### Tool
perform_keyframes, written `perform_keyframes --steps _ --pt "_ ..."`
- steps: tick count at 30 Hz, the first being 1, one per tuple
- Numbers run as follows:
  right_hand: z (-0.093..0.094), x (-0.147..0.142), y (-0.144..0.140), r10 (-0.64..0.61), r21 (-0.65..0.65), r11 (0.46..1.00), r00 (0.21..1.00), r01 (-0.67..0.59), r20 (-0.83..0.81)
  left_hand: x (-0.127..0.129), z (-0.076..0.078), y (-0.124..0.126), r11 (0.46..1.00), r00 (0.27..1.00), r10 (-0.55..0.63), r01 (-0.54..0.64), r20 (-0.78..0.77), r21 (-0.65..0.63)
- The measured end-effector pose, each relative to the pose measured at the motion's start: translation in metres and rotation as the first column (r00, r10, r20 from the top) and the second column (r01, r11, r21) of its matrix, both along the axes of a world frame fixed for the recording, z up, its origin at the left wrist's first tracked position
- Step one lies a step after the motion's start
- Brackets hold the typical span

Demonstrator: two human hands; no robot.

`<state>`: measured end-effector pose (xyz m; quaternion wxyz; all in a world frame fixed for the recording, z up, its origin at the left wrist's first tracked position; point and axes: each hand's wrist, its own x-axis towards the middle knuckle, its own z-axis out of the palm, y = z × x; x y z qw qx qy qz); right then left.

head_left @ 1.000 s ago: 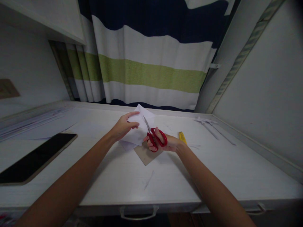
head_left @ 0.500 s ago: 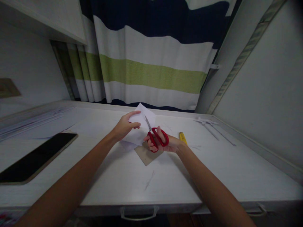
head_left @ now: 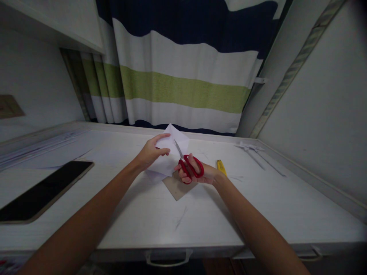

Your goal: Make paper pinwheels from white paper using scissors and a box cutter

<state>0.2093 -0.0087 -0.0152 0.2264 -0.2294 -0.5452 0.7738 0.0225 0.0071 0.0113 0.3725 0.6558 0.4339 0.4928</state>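
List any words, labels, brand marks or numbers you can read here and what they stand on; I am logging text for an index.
None can be read.
White folded paper in the left hand: blank on the side shown.
Red-handled scissors in the right hand: no mark visible.
Black flat phone, screen dark: no text.
Small yellow utility knife: too small and dim to tell.
Papers at the white desk's far left: faint lines, blurred.

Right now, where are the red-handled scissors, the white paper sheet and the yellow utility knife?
red-handled scissors (head_left: 191, 167), head view, on the red handle loop.
white paper sheet (head_left: 166, 162), head view, on its lower flat part.
yellow utility knife (head_left: 220, 166), head view, on its yellow body.
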Motion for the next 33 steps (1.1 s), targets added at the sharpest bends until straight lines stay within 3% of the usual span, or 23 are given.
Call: perform_keyframes --steps 23,30,33 --pt "-0.004 -0.002 0.002 -0.027 -0.025 0.999 0.999 0.027 -0.028 -0.002 -0.001 0.0 1.0 0.998 0.011 -0.009 -0.056 0.027" --pt "0.0 0.01 0.006 0.043 0.018 0.999 0.998 -0.044 0.04 -0.011 -0.001 0.007 0.999 0.999 0.017 -0.015 -0.039 0.052" --pt "0.007 0.029 0.011 0.036 0.127 0.99 0.989 -0.055 0.146 -0.02 0.001 0.01 0.995 1.0 0.022 -0.02 -0.014 0.101"
